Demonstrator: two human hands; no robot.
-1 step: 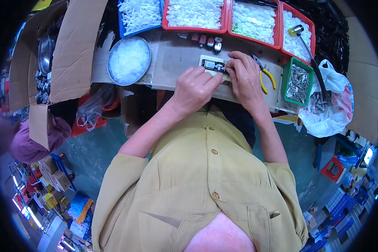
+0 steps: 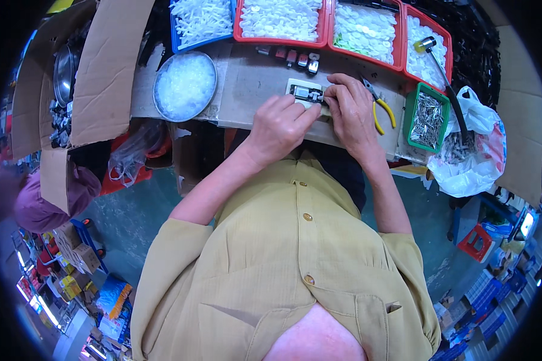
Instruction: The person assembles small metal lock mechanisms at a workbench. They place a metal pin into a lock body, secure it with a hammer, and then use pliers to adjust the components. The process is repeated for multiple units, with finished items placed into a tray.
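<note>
My left hand [image 2: 280, 123] and my right hand [image 2: 350, 108] meet over a small white plastic block with a dark metal fitting [image 2: 304, 93] lying on the worktable [image 2: 253, 84]. Fingertips of both hands pinch at the block's right end, and what lies under them is hidden. Several small dark and red parts [image 2: 295, 58] stand in a row just beyond the block.
Red bins [image 2: 283, 21] and a blue bin [image 2: 202, 21] of white plastic parts line the far edge. A round metal bowl [image 2: 185, 85] of clear pieces sits left. Yellow-handled pliers [image 2: 380, 107], a green tray of metal pins [image 2: 427, 119], a hammer [image 2: 442, 72] and a plastic bag [image 2: 473, 150] lie right.
</note>
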